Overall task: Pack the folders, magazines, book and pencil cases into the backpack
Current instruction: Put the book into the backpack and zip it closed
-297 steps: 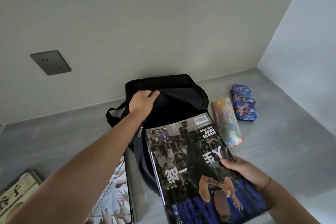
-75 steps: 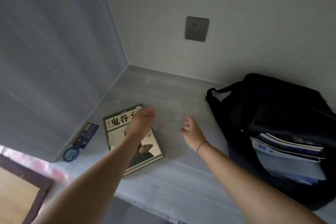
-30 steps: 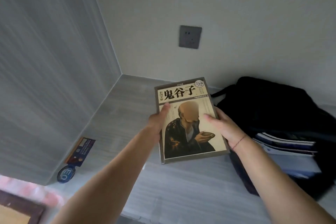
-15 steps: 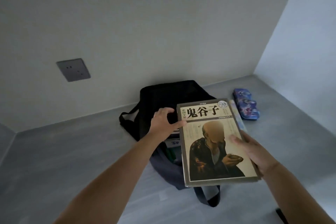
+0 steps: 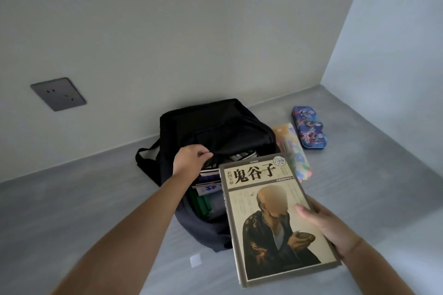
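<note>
A person is sliding a thick tan-covered book (image 5: 271, 213) with a robed figure on its jacket toward the mouth of a black fabric backpack (image 5: 215, 132) lying on a grey worktop (image 5: 72, 211). Nearest the camera, the right hand (image 5: 328, 225) is gripping the book's lower right corner, thumb flat across the cover and the other fingers hidden beneath it; the book is hanging in the air, tilted, its top edge just over the open zip. A little farther on, the left hand (image 5: 190, 159) is curling closed around the upper lip of the backpack's opening, pinching the fabric and lifting it wide. Inside the opening, a stack of magazines and folders (image 5: 208, 181) is showing, white, blue and green edges lying on one another, so that part of the packing appears done. The book is judged to be the item now going in. Beyond the backpack's right side, 2 pencil cases are waiting on the worktop: a pastel, flower-printed oblong pencil case (image 5: 291, 148) lying just beside the bag, partly hidden behind the book's corner, and a blue cartoon-printed pencil case (image 5: 309, 130) near it, closer to the wall corner. Those 2 appear to be all that is left.
</note>
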